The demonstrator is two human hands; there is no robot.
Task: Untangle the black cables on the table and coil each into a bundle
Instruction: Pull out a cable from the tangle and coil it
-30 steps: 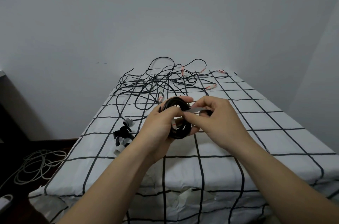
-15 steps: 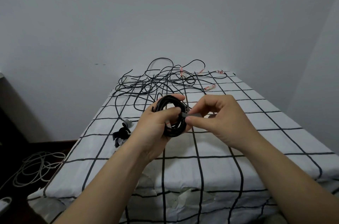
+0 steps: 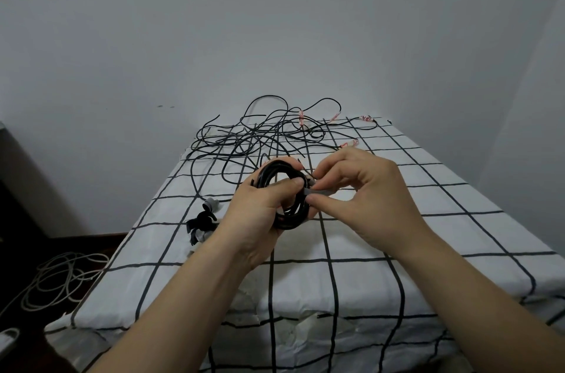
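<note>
You are at the tying-off step for one cable. Your left hand [image 3: 256,213] grips the coiled cable [image 3: 269,174] just above the centre of the frame. The thumb presses across the front of the loops and the fingers curl round behind, so the coil stands upright, lifted off the table [image 3: 428,219]. Your right hand [image 3: 373,195], just to its right, pinches a grey strap [image 3: 319,190] between thumb and forefinger. The strap runs from that pinch to the right side of the coil, where it meets your left thumb tip. I cannot tell whether it already passes through the coil or is fastened.

As I judge it, the next move calls for drawing the strap snug round all the loops and closing it on itself, with your left thumb pinning the turns. Slacken that grip too soon and they would likely fan out.

Much is left to do. The tangle of black cables [image 3: 260,140] lies unsorted in the upper middle of the frame, well apart from your hands. A small heap of black and grey pieces [image 3: 200,223], likely spare straps, lies just left of your left wrist.
</note>
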